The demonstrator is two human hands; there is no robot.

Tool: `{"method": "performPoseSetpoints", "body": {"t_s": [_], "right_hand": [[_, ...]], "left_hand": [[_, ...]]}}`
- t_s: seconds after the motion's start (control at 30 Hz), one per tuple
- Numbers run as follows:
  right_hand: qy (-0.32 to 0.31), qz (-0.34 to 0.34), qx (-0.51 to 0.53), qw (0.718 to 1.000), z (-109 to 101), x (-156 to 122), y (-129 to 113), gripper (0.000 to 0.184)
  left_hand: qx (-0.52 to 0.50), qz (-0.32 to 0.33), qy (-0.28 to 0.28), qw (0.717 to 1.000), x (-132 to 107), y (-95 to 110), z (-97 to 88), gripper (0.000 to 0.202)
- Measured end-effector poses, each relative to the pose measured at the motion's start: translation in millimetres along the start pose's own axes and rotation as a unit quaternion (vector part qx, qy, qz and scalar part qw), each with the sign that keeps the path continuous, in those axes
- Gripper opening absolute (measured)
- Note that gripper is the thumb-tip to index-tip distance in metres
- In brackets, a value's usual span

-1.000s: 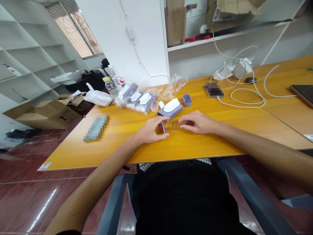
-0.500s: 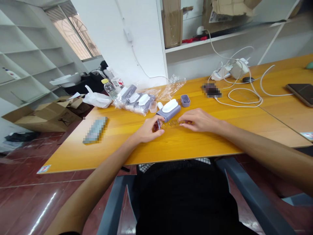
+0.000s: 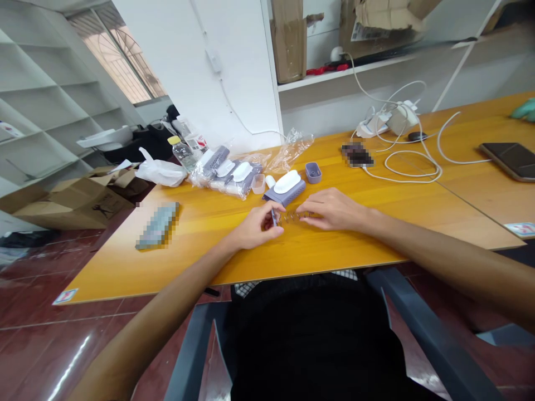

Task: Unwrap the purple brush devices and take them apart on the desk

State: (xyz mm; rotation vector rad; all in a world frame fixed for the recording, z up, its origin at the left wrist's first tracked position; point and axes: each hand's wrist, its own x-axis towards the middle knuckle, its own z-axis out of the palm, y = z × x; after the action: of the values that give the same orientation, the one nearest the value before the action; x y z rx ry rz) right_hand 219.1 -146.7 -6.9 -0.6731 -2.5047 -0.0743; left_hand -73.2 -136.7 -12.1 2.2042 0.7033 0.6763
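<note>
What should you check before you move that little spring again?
1. Left hand pinches the left end of the spring: ok.
2. Right hand has a grip on the other end: cannot tell, its fingers cover it.
3. Spring lies low over the table, between both hands: ok.
4. Case sits apart, just behind the spring: ok.
5. Cables lie well off to the right: ok.
6. Spring's coils are untangled: cannot tell, too small.

Left hand pinched thumb to forefinger; right hand palm-down close beside it, fingertips curled together.
</note>
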Motion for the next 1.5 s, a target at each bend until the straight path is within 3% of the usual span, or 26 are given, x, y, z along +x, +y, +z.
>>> {"method": "performPoseSetpoints", "body": {"t_s": [0.1, 0.3, 0.47, 0.6, 0.7, 0.9, 1.03, 1.13, 1.27, 1.37, 1.5], "right_hand": [[-0.063, 0.045, 0.033, 0.996, 2, 5, -11, 0.030], [-0.117, 0.107, 0.139, 0.978, -1, 24, -32, 0.031], [-0.090, 0.115, 0.288, 0.946, 11, 43, -34, 0.020], [-0.059, 0.165, 0.347, 0.921, 18, 48, -33, 0.025], [-0.031, 0.187, 0.327, 0.926, 20, 44, -33, 0.026], [0.029, 0.167, 0.291, 0.942, 23, 38, -33, 0.013], [0.051, 0.119, 0.250, 0.960, 24, 37, -31, 0.014], [0.072, 0.106, 0.209, 0.970, 21, 37, -25, 0.019], [0.111, 0.139, 0.167, 0.970, 12, 33, -5, 0.025], [0.101, 0.163, 0.164, 0.968, 8, 29, 7, 0.019], [0.036, 0.159, 0.185, 0.969, 11, 29, 3, 0.010]], "left_hand": [[0.144, 0.032, -0.011, 0.989, -3, 13, 6.8, 0.053], [0.197, 0.067, -0.004, 0.978, -5, 17, 10.8, 0.046], [0.208, 0.089, 0.043, 0.973, -7, 10, 5.8, 0.044], [0.220, 0.114, 0.081, 0.965, -5, 6, 2.1, 0.047], [0.228, 0.102, 0.074, 0.965, -5, 6, 1.3, 0.047], [0.241, 0.060, 0.050, 0.967, -3, 10, -2.0, 0.045], [0.241, 0.055, 0.034, 0.968, -3, 12, -9.0, 0.041], [0.222, 0.061, 0.046, 0.972, -4, 11, -16.9, 0.039], [0.187, 0.063, 0.090, 0.976, -5, 4, -25.6, 0.036], [0.187, 0.063, 0.091, 0.976, -5, 2, -24.5, 0.038], [0.216, 0.052, 0.050, 0.974, -4, 6, -16.0, 0.050]]}}
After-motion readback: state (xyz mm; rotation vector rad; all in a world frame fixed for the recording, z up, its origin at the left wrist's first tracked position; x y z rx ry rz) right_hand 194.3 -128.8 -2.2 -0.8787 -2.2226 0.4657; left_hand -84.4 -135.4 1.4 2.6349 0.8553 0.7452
